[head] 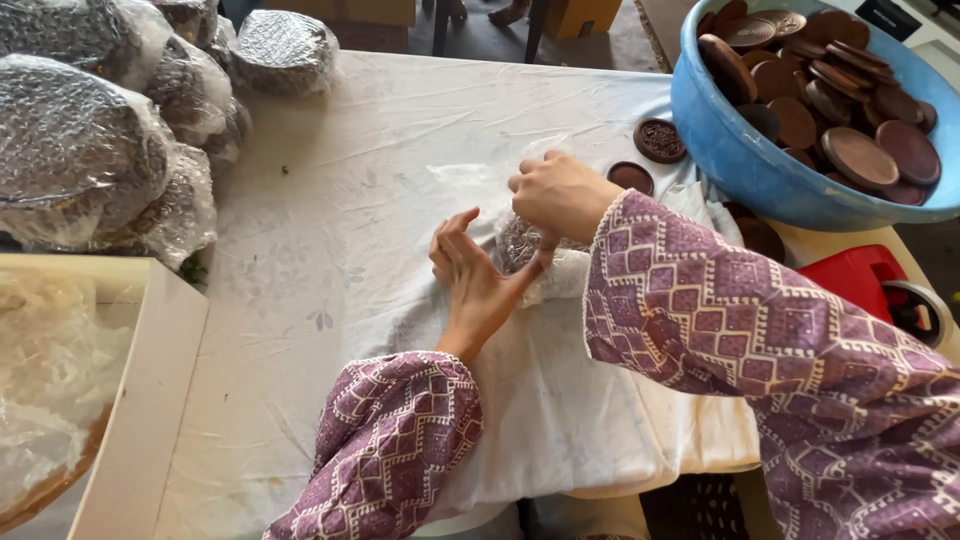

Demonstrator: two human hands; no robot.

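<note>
White cloth (pixel 380 180) covers the worktable, creased and faintly flower-printed. Nearest the camera, two purple patterned sleeves reach over it. The left hand (pixel 470 275) stands just left of a bubble-wrapped bundle (pixel 530 255), palm turned toward it, fingers bent and slightly spread, thumb tip against the wrap. The right hand (pixel 560 192) sits on top of that bundle, fingers curled tight together and pinching the wrap's gathered top. Just beyond the bundle, two small round brown discs (pixel 645 160) lie on the cloth. Right of the bundle and farther back stands a blue plastic basin (pixel 740 150) heaped with more brown discs. Far left of the bundle, finished bubble-wrapped parcels (pixel 90 150) are piled up, a cardboard box (pixel 140 400) nearer beneath them.
</note>
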